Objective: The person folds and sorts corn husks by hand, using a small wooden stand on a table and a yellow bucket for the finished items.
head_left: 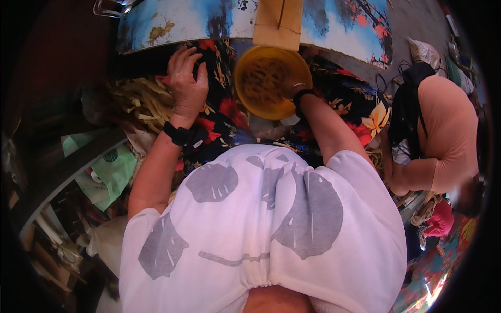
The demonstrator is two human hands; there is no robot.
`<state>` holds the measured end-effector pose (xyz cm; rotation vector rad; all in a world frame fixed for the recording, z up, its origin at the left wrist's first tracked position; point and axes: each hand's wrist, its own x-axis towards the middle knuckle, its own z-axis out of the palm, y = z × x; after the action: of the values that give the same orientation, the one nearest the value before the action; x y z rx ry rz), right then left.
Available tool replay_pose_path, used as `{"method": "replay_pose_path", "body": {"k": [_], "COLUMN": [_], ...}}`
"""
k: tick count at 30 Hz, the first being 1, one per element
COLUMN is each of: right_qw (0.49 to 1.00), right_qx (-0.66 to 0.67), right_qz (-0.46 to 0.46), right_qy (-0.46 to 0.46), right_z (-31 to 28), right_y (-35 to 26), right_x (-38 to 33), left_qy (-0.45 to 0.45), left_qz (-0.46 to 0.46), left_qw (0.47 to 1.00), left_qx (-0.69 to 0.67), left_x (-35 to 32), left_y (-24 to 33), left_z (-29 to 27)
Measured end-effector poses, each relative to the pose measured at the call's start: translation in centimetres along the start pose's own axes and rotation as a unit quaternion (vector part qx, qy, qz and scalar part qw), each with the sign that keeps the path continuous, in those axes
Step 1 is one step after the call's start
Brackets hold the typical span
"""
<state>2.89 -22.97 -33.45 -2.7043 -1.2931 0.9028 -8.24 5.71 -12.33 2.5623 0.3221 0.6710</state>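
Observation:
My left hand (189, 83) lies on the dark floral cloth over my knee, its fingers stretched out and slightly apart, with nothing in it. Below the table edge sits a yellow bowl (304, 65) between my knees, with brown strip-like pieces (263, 78) inside. My right hand (293, 87) reaches into the bowl from its right side. Shadow and blur hide its fingers among the pieces, so whether it grips any cannot be made out. Each wrist wears a black band.
Ahead stands a painted tabletop (190, 23) in blue and white, with a light wooden block (277, 26) at its edge. Pale dried strips (140, 99) lie left of my hand, near a green bag (107, 169). A person (443, 130) in peach sits close on my right.

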Motion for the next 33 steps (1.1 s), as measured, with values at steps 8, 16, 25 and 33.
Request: {"method": "replay_pose_path", "body": {"k": [8,16,25,33], "right_qw": [0.994,0.986,0.995,0.801], "right_qx": [-0.001,0.048,0.055,0.552], "right_qz": [-0.032,-0.037,-0.028,0.15], "right_qy": [-0.105,-0.154,-0.083,0.176], "right_z": [5.6,2.3,5.0,-2.6], "right_y": [-2.5,-0.5,-5.2,-10.0], "right_x": [2.1,0.0,1.2,-5.0], "left_qy": [-0.02,-0.005,0.004,-0.106], "left_qz": [0.006,0.016,0.02,0.054], "left_qw": [1.0,1.0,1.0,0.981], "left_qx": [0.021,-0.008,-0.011,-0.155], "left_x": [0.9,0.7,0.2,-0.8], "left_y": [0.3,0.8,0.4,4.2], "left_z": [-0.4,0.3,0.3,0.9]}}
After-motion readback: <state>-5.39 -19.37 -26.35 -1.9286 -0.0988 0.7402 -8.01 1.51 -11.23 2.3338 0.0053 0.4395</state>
